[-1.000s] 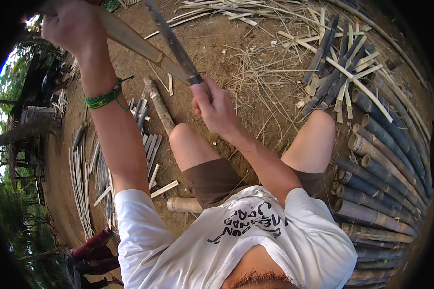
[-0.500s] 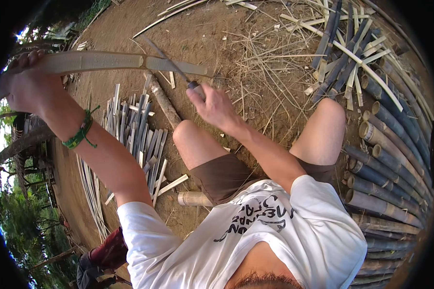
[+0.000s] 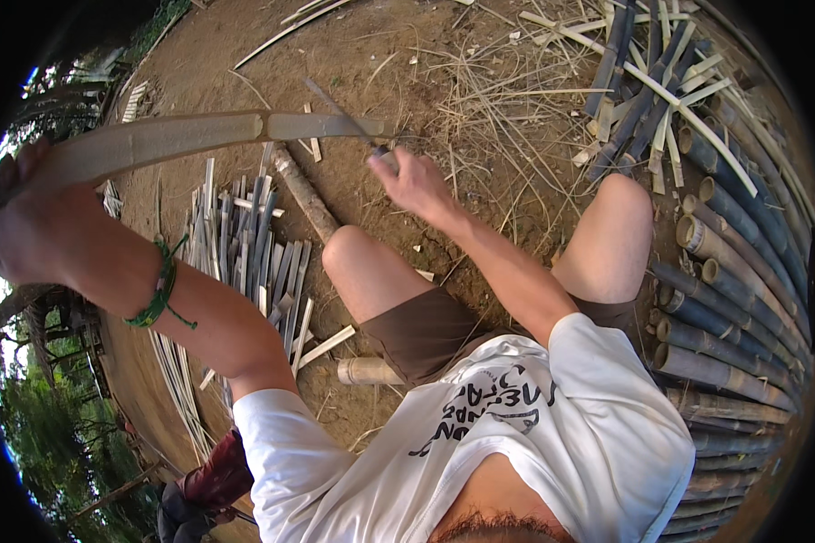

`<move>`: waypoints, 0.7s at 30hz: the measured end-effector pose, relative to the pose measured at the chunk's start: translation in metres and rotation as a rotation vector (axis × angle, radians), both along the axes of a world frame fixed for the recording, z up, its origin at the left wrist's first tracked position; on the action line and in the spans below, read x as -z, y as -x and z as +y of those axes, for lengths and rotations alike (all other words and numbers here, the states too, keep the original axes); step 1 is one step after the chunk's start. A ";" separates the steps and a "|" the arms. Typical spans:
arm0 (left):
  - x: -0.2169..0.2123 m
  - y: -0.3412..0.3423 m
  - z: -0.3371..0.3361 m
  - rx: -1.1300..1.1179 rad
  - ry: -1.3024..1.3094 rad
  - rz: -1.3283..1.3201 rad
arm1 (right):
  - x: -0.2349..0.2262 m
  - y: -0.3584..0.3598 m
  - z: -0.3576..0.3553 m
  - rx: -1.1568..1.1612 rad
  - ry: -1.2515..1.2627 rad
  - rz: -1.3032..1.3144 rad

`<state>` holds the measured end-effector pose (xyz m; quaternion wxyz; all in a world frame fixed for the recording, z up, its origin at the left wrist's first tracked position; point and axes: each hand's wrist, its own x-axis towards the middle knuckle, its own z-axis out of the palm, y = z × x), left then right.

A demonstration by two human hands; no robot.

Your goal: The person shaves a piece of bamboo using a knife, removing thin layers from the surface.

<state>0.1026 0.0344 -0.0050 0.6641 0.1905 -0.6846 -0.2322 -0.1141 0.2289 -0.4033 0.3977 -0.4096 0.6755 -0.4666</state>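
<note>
My left hand [image 3: 36, 217], at the far left, is closed round the near end of a long split bamboo strip [image 3: 186, 136]. The strip runs rightward with its pale inner side showing, a node ridge near its middle. My right hand [image 3: 412, 185] grips the dark handle of a knife [image 3: 340, 110], whose thin blade points up and to the left. That blade crosses the strip close to its right end; whether it cuts into the bamboo I cannot tell. A green braided bracelet [image 3: 161, 294] circles my left wrist.
Split bamboo pieces [image 3: 240, 235] lie heaped left of my knees, beside a thin log [image 3: 303, 195]. Thin shavings [image 3: 489, 100] litter the ground ahead. Bamboo poles [image 3: 724, 371] are stacked at the right, below crossed dark strips [image 3: 643, 100]. Another person's dark red clothing [image 3: 217, 471] shows at lower left.
My left hand has come down and outward to the left, tilting the strip and drawing it leftward. My right hand with the knife has shifted slightly up and right, nearer the strip's end.
</note>
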 end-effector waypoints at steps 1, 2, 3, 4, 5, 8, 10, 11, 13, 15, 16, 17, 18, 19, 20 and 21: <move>-0.006 -0.008 -0.006 -0.091 -0.010 -0.092 | -0.024 -0.003 0.002 0.003 0.148 0.053; 0.006 0.019 0.013 -0.115 0.010 0.017 | -0.039 -0.008 0.009 0.008 0.276 0.099; 0.021 0.066 0.054 -0.145 0.033 0.123 | -0.043 -0.011 0.012 0.009 0.407 0.142; 0.025 0.088 0.080 -0.178 0.068 0.229 | -0.040 -0.010 0.011 0.012 0.472 0.146; 0.002 0.021 0.032 -0.629 0.263 -0.415 | -0.041 -0.014 0.007 0.006 0.554 0.141; -0.006 -0.005 0.020 -0.738 0.440 -0.458 | 0.035 -0.001 -0.014 -0.055 0.506 0.111; 0.017 0.056 0.061 -0.348 0.213 -0.025 | 0.121 0.048 -0.010 0.000 -0.140 0.149; 0.023 0.071 0.072 -0.162 0.101 0.180 | 0.142 0.066 -0.009 0.066 -0.364 -0.019; 0.024 0.093 0.076 -0.170 0.061 0.195 | 0.162 0.080 -0.012 0.214 -0.287 0.142; 0.025 0.083 0.073 -0.226 0.017 0.217 | 0.133 0.064 -0.025 0.103 -0.319 0.139; 0.026 0.061 0.069 -0.302 0.034 0.189 | 0.092 0.014 -0.026 0.081 -0.224 -0.016; 0.021 0.064 0.069 -0.296 0.031 0.230 | 0.082 0.010 -0.021 0.079 -0.083 0.004; 0.019 0.056 0.068 -0.321 0.024 0.246 | 0.056 -0.009 -0.016 0.039 0.071 -0.105; 0.019 0.055 0.065 -0.335 0.009 0.251 | 0.042 -0.013 -0.019 0.050 0.214 0.014; 0.019 0.057 0.060 -0.330 0.001 0.256 | 0.038 -0.013 -0.023 0.069 0.364 0.134; 0.021 0.057 0.057 -0.340 -0.015 0.263 | 0.043 -0.013 -0.021 0.027 0.379 0.102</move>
